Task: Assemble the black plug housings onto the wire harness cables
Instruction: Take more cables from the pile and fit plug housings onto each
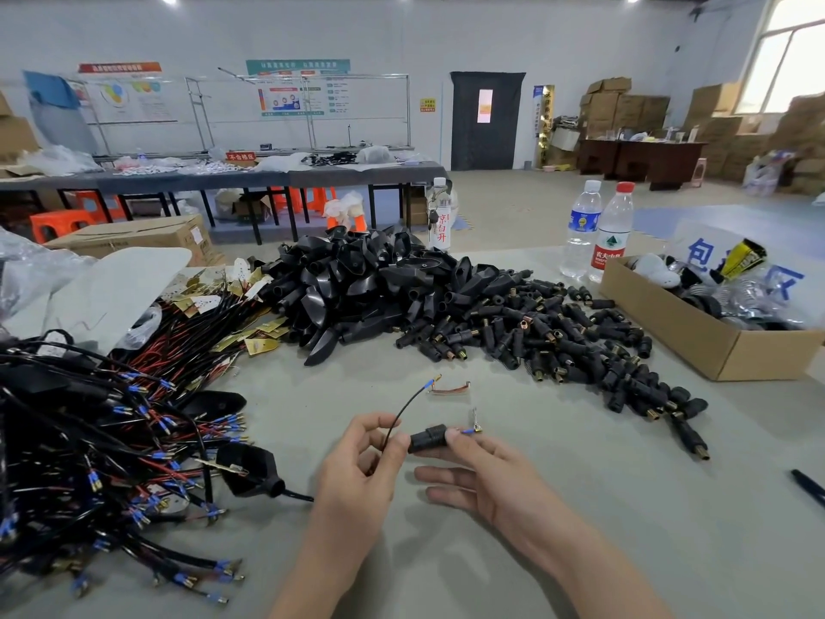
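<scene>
Small black plug housing, ribbed, blue-tipped wire protruding right

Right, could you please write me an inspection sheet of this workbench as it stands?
Surface: grey table, with parts heaped across its far half.
Job's things: black plug housing, apparently threaded on a thin black wire; heap of small plug housings; heap of larger black shells.
Clutter: blue-labelled bottle, red-capped bottle, cardboard box of mixed bits, small copper piece.
Grippers: left hand pinches the wire; right hand pinches the housing.
Cables: harness bundle of black and red wires with blue-sleeved terminals, at the left.
Surroundings: long tables, orange stools, stacked cartons, dark door.
</scene>
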A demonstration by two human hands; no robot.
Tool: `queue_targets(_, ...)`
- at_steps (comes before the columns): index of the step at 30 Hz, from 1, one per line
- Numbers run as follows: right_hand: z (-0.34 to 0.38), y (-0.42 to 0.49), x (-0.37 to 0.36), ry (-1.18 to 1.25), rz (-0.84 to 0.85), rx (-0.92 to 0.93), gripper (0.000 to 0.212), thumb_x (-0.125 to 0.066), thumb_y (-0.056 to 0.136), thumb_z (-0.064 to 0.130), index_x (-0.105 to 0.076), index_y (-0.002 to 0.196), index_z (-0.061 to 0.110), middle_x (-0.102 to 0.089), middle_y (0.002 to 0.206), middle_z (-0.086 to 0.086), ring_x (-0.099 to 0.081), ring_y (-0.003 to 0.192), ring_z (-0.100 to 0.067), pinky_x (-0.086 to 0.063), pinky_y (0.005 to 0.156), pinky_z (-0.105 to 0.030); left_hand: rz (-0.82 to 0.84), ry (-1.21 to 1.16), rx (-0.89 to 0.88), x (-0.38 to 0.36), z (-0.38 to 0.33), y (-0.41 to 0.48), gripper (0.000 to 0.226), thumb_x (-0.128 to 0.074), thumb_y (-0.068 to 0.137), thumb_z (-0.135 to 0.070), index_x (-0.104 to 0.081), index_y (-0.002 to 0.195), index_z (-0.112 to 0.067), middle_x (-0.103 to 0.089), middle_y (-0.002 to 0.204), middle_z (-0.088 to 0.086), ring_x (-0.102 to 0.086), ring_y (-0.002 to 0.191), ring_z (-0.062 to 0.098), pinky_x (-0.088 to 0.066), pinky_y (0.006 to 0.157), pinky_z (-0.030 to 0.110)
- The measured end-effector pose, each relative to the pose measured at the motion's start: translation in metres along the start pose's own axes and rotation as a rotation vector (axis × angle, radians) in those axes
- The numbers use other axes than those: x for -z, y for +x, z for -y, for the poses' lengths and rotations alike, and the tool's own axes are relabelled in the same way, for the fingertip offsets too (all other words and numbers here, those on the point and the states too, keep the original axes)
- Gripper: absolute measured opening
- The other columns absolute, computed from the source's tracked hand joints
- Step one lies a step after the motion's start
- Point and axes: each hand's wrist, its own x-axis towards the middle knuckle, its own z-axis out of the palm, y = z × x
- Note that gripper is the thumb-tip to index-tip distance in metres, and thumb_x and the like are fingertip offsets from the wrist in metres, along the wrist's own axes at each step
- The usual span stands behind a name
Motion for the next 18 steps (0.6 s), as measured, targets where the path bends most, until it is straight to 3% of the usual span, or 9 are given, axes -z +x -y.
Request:
queue_targets(5,0.001,0.002,0.001,0.047,-0.06,-0.006,0.033,-0.051,0.101,0.027,-0.068,0.113,0.001,-0.074,0.11,-0.016,-0.072,0.097,-0.035,-0.06,0.07,-0.034,0.043,0.017,0.012,0.001,0.002,-0.001,0.01,-0.065,0.092,-0.031,-0.065,0.092,-0.041,-0.066,0.077,-0.007,-0.055,0.056,0.01,-0.044,0.052,0.018)
queue_targets(7,0.001,0.002,0.0,0.059,-0.066,-0.006,0.032,-0.049,0.103,0.024,-0.067,0.114,0.0,-0.074,0.108,-0.017,-0.074,0.093,-0.032,-0.059,0.068,-0.031,0.031,0.053,-0.003,0.001,0.0,-0.001,0.004,-0.064,0.087,-0.041,-0.068,0.087,-0.038,-0.069,0.085,-0.007,-0.064,0.071,0.012,-0.047,0.061,0.022)
queue_targets(10,0.004,0.002,-0.001,0.116,-0.079,0.005,0.032,-0.045,0.105,0.021,-0.069,0.111,0.002,-0.074,0.106,-0.018,-0.074,0.091,-0.032,-0.06,0.066,-0.03,0.014,-0.012,-0.012,0.002,-0.008,0.001,0.017,-0.063,0.083,-0.044,-0.072,0.084,-0.031,-0.073,0.094,-0.002,-0.068,0.086,0.014,-0.052,0.076,0.032)
queue_targets(14,0.006,0.001,0.004,0.179,-0.094,0.014,0.031,-0.042,0.105,0.02,-0.066,0.116,0.004,-0.073,0.109,-0.02,-0.073,0.097,-0.033,-0.06,0.068,-0.03,0.133,-0.19,-0.041,0.002,-0.019,-0.002,0.031,-0.054,0.093,-0.034,-0.07,0.078,-0.011,-0.069,0.081,0.006,-0.064,0.081,0.011,-0.049,0.079,0.017)
queue_targets(18,0.007,0.001,0.003,0.206,-0.102,-0.005,0.032,-0.042,0.105,0.019,-0.065,0.119,0.003,-0.073,0.11,-0.02,-0.073,0.095,-0.033,-0.06,0.066,-0.03,0.168,-0.214,-0.013,-0.002,-0.021,-0.004,0.03,-0.064,0.087,-0.044,-0.069,0.069,-0.022,-0.062,0.071,-0.006,-0.057,0.074,0.007,-0.046,0.072,0.014)
